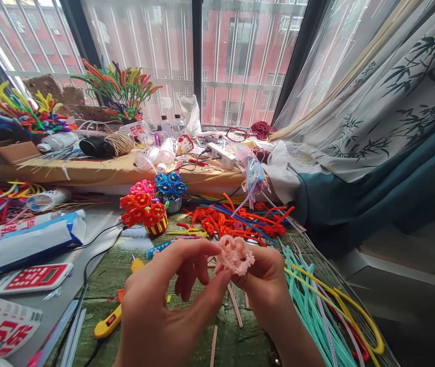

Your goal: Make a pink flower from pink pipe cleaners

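Note:
Between my two hands, above the green work surface, is a small pale pink pipe-cleaner flower made of fuzzy loops. My left hand pinches its left side between thumb and forefinger, the other fingers curled beneath. On the right side, my right hand grips it, with thumb and fingers closed under the loops. Below the hands lie loose pink pipe-cleaner pieces. A yellow glue gun rests left of my left hand, partly hidden by it.
Pots of red flowers and blue flowers stand ahead. Red pipe-cleaner pieces are heaped behind my hands. Mint green pipe cleaners lie at right. A calculator sits at left, and a power strip on the sill.

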The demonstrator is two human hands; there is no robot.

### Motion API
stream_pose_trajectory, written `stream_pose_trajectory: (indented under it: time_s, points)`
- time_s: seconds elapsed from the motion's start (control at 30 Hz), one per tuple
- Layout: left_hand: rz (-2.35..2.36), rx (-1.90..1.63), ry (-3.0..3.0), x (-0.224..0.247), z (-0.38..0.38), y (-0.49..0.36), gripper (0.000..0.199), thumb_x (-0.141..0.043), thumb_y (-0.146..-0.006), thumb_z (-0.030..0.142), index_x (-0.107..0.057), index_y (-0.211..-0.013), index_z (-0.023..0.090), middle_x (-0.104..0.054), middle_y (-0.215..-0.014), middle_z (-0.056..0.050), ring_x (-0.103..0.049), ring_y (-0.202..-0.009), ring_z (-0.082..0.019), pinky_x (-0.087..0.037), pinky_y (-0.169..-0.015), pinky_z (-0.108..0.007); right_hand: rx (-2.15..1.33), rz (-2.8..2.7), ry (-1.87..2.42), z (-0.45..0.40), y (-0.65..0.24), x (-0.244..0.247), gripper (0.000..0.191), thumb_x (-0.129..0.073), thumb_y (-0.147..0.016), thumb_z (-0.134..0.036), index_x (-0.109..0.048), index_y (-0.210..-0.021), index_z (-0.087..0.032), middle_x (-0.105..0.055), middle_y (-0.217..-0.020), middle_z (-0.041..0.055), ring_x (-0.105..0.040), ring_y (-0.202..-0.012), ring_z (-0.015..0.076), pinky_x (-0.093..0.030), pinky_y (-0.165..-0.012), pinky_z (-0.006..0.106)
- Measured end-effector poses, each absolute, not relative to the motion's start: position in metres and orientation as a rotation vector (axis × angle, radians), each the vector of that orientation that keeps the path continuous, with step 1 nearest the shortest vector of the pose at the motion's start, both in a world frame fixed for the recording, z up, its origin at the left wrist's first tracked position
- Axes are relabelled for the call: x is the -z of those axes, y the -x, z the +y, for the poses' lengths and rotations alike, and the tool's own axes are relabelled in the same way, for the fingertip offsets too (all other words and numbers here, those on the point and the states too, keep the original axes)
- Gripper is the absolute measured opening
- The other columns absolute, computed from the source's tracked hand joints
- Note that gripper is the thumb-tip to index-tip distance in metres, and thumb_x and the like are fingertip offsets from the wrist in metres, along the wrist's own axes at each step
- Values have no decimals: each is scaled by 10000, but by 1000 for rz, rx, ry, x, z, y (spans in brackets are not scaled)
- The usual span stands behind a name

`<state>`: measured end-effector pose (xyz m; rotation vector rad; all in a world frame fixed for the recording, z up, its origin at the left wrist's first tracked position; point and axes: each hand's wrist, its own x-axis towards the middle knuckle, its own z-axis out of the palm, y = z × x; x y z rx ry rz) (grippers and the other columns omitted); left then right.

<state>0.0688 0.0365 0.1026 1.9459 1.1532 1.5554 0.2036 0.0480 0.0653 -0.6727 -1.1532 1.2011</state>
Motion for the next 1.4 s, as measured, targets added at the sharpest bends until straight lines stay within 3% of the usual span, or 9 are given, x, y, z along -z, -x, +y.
stream_pose_trajectory:
  time_s: [0.27,0.4,0.8,1.0,1.4]
  points:
    - [1199,-1464,-2013,-103,35,-65,142,-694,-757,194,-655,-884,246,-603,-620,65,-529,-476,-84,-440,-446,-196,-874,-1301,733,47,-207,-66,127,-700,-803,-283,-739,-716,-198,-652,-648,13,-581,-617,163,-468,-594,253]
    - [1166,-1441,-2019,-104,34,-64,159,-679,-770,187,-650,-907,262,-602,-629,72,-532,-479,-81,-435,-438,-189,-644,-1384,794,46,-209,-67,217,-633,-829,-212,-673,-617,-192,-604,-584,-9,-552,-567,144,-428,-543,232]
    - [1058,-1483,-2142,-103,43,-60,173,-674,-756,143,-655,-871,271,-570,-591,87,-460,-466,-60,-378,-467,-176,-649,-1439,706,46,-212,-68,236,-561,-789,-34,-685,-710,-219,-685,-698,-34,-610,-642,129,-458,-627,201]
    - [1001,-1412,-2254,-103,44,-53,182,-633,-789,132,-611,-909,267,-573,-632,85,-496,-500,-58,-390,-485,-163,-618,-1463,682,43,-212,-68,251,-550,-813,-44,-712,-805,-235,-647,-680,-19,-579,-622,138,-430,-583,224]
    - [1024,-1345,-2449,-106,45,-49,175,-584,-769,99,-568,-872,240,-529,-630,76,-500,-508,-58,-402,-509,-163,-626,-1515,632,40,-212,-72,216,-536,-834,-50,-710,-800,-174,-622,-686,35,-552,-603,145,-399,-546,249]
